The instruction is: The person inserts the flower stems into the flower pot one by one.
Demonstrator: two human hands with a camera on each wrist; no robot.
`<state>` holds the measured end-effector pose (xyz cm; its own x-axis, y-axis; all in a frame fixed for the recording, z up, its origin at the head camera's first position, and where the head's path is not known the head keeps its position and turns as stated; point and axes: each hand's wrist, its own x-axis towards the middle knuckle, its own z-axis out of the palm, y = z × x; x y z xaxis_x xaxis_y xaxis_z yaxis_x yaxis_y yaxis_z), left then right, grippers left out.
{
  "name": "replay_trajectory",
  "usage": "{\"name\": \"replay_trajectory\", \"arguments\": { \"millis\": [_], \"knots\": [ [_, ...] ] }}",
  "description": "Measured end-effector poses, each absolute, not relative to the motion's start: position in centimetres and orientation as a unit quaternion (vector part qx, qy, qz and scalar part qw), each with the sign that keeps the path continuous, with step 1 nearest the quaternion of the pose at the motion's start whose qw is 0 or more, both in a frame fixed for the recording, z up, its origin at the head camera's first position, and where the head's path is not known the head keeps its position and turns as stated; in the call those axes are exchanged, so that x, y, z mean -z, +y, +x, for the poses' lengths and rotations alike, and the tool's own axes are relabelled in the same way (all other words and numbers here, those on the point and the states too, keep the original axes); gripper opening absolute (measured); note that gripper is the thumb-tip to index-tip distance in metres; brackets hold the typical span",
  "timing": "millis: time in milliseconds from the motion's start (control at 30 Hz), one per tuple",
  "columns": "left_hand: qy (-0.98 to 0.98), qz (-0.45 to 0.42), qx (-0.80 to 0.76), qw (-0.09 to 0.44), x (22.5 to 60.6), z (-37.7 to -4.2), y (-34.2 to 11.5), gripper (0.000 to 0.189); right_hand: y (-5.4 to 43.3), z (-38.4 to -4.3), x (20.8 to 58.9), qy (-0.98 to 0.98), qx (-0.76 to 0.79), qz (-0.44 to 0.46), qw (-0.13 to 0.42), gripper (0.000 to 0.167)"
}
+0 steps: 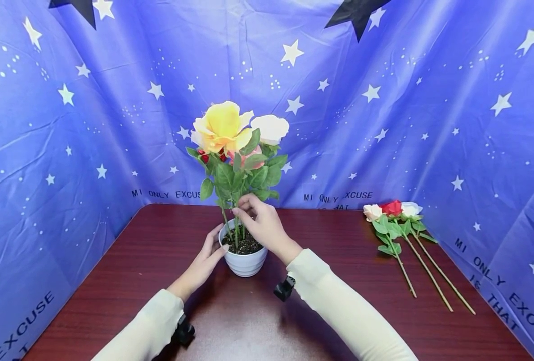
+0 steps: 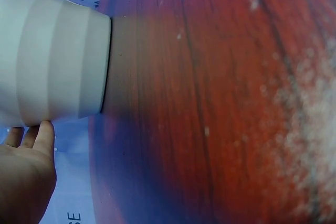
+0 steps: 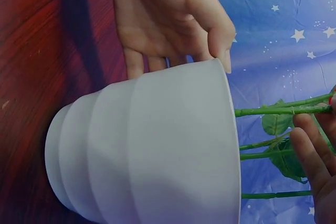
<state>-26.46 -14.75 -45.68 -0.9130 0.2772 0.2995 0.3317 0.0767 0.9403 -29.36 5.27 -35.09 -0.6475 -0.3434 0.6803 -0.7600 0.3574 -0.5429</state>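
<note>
A white ribbed flower pot point(image 1: 246, 264) holding dark soil point(image 1: 248, 244) stands on the table. Upright in it are a large yellow rose point(image 1: 223, 125), a white rose point(image 1: 270, 129), a pink rose point(image 1: 254, 159) and some red petals point(image 1: 203, 157), partly behind leaves. My left hand point(image 1: 207, 256) holds the pot's left side. In the right wrist view its thumb bends at the rim while the fingers lie along the outer wall. Above the soil, my right hand point(image 1: 265, 224) pinches a green rose stem point(image 3: 278, 110) between thumb and fingers; which bloom it carries is hidden among the leaves.
On the right of the dark red table point(image 1: 158, 260) lie three loose roses: a pale pink rose point(image 1: 372, 212), a red rose point(image 1: 390, 207) and a white rose point(image 1: 412, 208), stems pointing toward the front. A blue star-printed cloth point(image 1: 230, 50) hangs around the back and sides.
</note>
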Motion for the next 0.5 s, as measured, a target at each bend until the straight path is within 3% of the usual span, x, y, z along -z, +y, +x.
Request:
{"name": "replay_trajectory", "arguments": {
  "millis": [500],
  "knots": [
    [-0.738,-0.211,0.640,0.030,45.59,-26.31,-14.67,0.063,5.07,-29.18,34.69,-0.784,-0.438,0.368,0.242,0.010]
  ]
}}
